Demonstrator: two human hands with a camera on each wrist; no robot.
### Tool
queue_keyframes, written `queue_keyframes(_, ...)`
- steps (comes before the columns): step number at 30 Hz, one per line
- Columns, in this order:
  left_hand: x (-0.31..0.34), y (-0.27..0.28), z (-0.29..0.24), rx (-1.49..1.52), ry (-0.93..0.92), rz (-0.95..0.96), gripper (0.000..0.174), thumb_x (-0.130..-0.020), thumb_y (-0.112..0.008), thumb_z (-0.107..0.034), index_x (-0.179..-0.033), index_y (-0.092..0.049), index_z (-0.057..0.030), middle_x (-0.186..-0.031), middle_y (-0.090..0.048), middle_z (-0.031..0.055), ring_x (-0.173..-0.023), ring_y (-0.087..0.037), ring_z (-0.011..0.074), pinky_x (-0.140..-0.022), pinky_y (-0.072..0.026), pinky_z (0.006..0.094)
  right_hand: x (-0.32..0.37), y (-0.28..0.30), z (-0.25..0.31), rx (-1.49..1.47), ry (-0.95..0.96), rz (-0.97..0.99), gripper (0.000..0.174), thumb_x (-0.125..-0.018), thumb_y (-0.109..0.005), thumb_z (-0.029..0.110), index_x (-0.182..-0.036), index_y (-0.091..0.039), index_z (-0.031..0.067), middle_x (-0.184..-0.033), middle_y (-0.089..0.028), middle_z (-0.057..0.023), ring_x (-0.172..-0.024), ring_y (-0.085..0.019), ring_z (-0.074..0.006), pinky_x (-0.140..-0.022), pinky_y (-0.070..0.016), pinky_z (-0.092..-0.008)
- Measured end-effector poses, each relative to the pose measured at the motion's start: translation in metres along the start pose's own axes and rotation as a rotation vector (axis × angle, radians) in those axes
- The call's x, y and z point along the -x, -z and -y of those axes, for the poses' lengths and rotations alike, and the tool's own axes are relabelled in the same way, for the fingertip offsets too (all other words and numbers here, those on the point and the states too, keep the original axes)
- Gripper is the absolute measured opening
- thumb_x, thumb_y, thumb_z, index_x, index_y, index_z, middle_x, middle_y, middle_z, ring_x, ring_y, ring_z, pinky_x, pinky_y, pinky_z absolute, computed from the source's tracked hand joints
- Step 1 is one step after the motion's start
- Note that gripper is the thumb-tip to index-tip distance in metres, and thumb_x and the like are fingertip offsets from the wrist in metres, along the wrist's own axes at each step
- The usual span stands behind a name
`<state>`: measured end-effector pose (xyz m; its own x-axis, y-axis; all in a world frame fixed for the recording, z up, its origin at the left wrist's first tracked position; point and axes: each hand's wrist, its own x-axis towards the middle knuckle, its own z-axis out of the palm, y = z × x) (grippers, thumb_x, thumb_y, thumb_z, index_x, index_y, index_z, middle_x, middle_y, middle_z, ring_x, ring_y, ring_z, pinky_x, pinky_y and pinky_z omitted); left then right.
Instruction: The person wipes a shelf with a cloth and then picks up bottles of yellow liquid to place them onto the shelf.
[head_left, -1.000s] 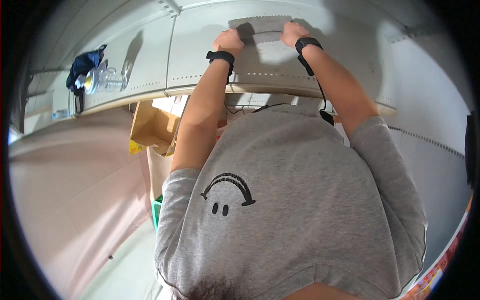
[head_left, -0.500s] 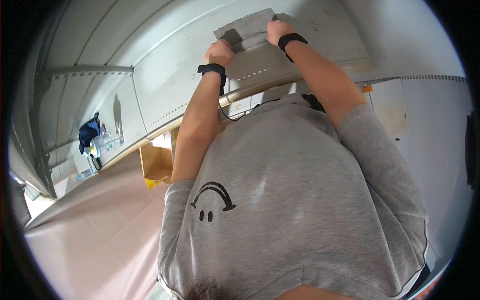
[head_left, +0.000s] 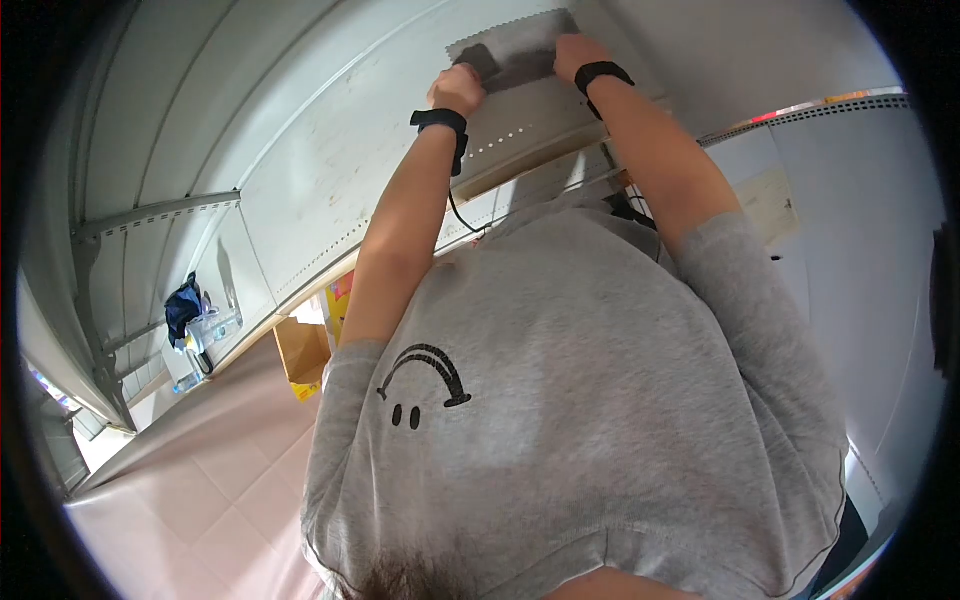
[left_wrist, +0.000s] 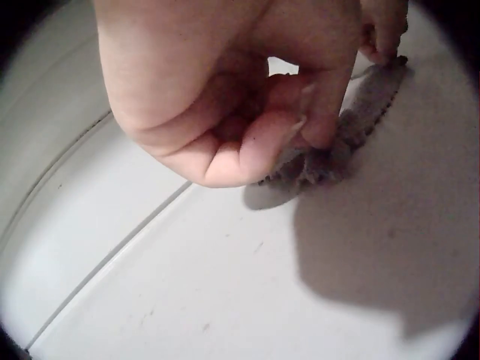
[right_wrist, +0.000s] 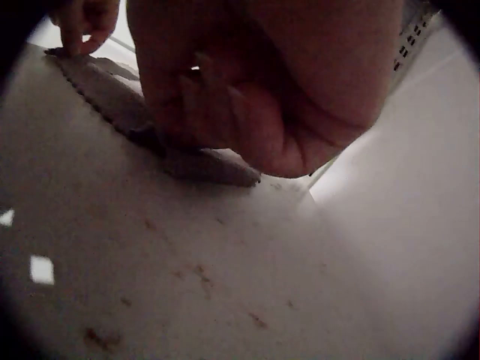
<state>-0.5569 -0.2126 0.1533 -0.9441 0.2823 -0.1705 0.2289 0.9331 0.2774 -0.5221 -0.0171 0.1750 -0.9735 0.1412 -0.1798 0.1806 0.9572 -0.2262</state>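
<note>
A grey cloth (head_left: 525,50) with zigzag-cut edges lies spread over the light grey shelf board at the top of the head view. My left hand (head_left: 457,88) pinches its near left corner between thumb and fingers. At the cloth's right end, my right hand (head_left: 580,55) grips the edge with curled fingers. In the left wrist view the cloth (left_wrist: 367,101) is bunched under the left fingertips and runs toward the right hand. The right wrist view shows the cloth (right_wrist: 112,94) stretching between both hands, close over the stained board.
A dark blue bundle (head_left: 183,308) and a clear plastic bottle (head_left: 218,326) lie on the shelf at far left. Below the shelf edge is an open cardboard box (head_left: 303,352). A shelf bracket (head_left: 160,215) stands at left, and a pale wall panel (head_left: 850,250) at right.
The head view has turned, so the shelf now slants and more of the left bracket shows. Both hands still hold the cloth; its middle fold has flattened out and it appears more fully spread.
</note>
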Motion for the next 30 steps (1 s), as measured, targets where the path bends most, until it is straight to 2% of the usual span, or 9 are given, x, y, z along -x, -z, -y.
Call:
queue_keyframes(4, 0.000, -0.003, -0.024, -0.037, 0.041, 0.076, 0.022, -0.068, -0.053, -0.018, -0.088, -0.062, -0.0160, -0.091, -0.061, 0.0084, -0.089, -0.056, 0.0266, -0.078, -0.0449, 0.0346, 0.004, -0.005, -0.024, -0.010, -0.076, 0.043, 0.020, -0.077, -0.049, 0.014, -0.091, -0.060, 0.0036, -0.095, -0.059, -0.0152, -0.085, -0.057, -0.0287, -0.075, -0.0466, -0.0393)
queue_keyframes(12, 0.000, -0.012, -0.010, 0.002, 0.041, 0.047, 0.021, -0.069, -0.052, -0.021, -0.087, -0.062, -0.0152, -0.093, -0.060, 0.0092, -0.091, -0.056, 0.0263, -0.079, -0.0440, 0.0349, 0.020, -0.008, -0.022, -0.060, -0.078, 0.015, 0.021, -0.077, -0.049, 0.013, -0.090, -0.060, 0.0022, -0.094, -0.059, -0.0166, -0.084, -0.058, -0.0290, -0.074, -0.0469, -0.0379)
queue_keyframes(14, 0.007, -0.010, -0.002, 0.010, 0.014, 0.037, 0.021, -0.070, -0.052, -0.021, -0.087, -0.061, -0.0142, -0.092, -0.060, 0.0106, -0.090, -0.056, 0.0270, -0.079, -0.0438, 0.0353, 0.018, -0.016, -0.017, -0.073, -0.028, -0.048, 0.023, -0.073, -0.050, 0.017, -0.083, -0.059, -0.0001, -0.086, -0.058, -0.0199, -0.080, -0.056, -0.0351, -0.072, -0.0448, -0.0418)
queue_keyframes(15, 0.012, -0.008, 0.003, 0.016, 0.024, 0.032, 0.021, -0.070, -0.052, -0.021, -0.087, -0.061, -0.0142, -0.092, -0.060, 0.0106, -0.090, -0.056, 0.0270, -0.079, -0.0438, 0.0353, 0.017, -0.021, -0.012, -0.067, -0.018, -0.047, 0.023, -0.073, -0.050, 0.017, -0.083, -0.059, -0.0001, -0.086, -0.058, -0.0199, -0.080, -0.056, -0.0351, -0.072, -0.0448, -0.0418)
queue_keyframes(21, 0.056, 0.008, 0.055, -0.028, 0.034, -0.035, 0.020, -0.071, -0.049, -0.019, -0.086, -0.061, -0.0129, -0.088, -0.060, 0.0145, -0.085, -0.057, 0.0308, -0.075, -0.0451, 0.0382, 0.032, -0.028, 0.044, -0.078, 0.141, 0.013, 0.020, -0.070, -0.050, 0.015, -0.079, -0.060, -0.0001, -0.084, -0.058, -0.0206, -0.080, -0.056, -0.0346, -0.071, -0.0450, -0.0415)
queue_keyframes(23, 0.069, 0.008, 0.081, -0.073, 0.031, -0.036, 0.021, -0.068, -0.049, -0.017, -0.085, -0.060, -0.0128, -0.086, -0.060, 0.0148, -0.084, -0.057, 0.0309, -0.073, -0.0458, 0.0381, 0.044, -0.036, 0.070, -0.063, 0.180, 0.013, 0.018, -0.071, -0.051, 0.011, -0.083, -0.062, 0.0029, -0.087, -0.060, -0.0170, -0.084, -0.058, -0.0313, -0.071, -0.0472, -0.0391)
queue_keyframes(26, 0.098, 0.027, 0.098, -0.013, 0.140, -0.069, 0.020, -0.068, -0.049, -0.016, -0.085, -0.060, -0.0131, -0.083, -0.060, 0.0158, -0.081, -0.058, 0.0313, -0.070, -0.0465, 0.0385, 0.061, -0.048, 0.098, -0.065, 0.252, -0.058, 0.016, -0.069, -0.050, 0.011, -0.076, -0.062, 0.0040, -0.080, -0.061, -0.0166, -0.076, -0.060, -0.0310, -0.066, -0.0485, -0.0391)
queue_keyframes(29, 0.125, 0.051, 0.102, 0.154, 0.120, -0.196, 0.015, -0.071, -0.051, -0.017, -0.083, -0.059, -0.0114, -0.078, -0.059, 0.0166, -0.072, -0.058, 0.0309, -0.063, -0.0457, 0.0384, 0.081, -0.047, 0.136, -0.154, 0.347, -0.171, 0.016, -0.068, -0.049, 0.014, -0.070, -0.061, 0.0041, -0.074, -0.061, -0.0176, -0.070, -0.060, -0.0317, -0.062, -0.0489, -0.0398)
queue_keyframes(30, 0.132, 0.057, 0.101, 0.194, -0.007, -0.361, 0.014, -0.070, -0.052, -0.013, -0.082, -0.058, -0.0092, -0.074, -0.059, 0.0153, -0.069, -0.058, 0.0288, -0.061, -0.0455, 0.0372, 0.092, -0.035, 0.158, -0.336, 0.310, -0.131, 0.017, -0.068, -0.047, 0.015, -0.070, -0.061, 0.0036, -0.073, -0.060, -0.0191, -0.070, -0.060, -0.0323, -0.062, -0.0487, -0.0405)
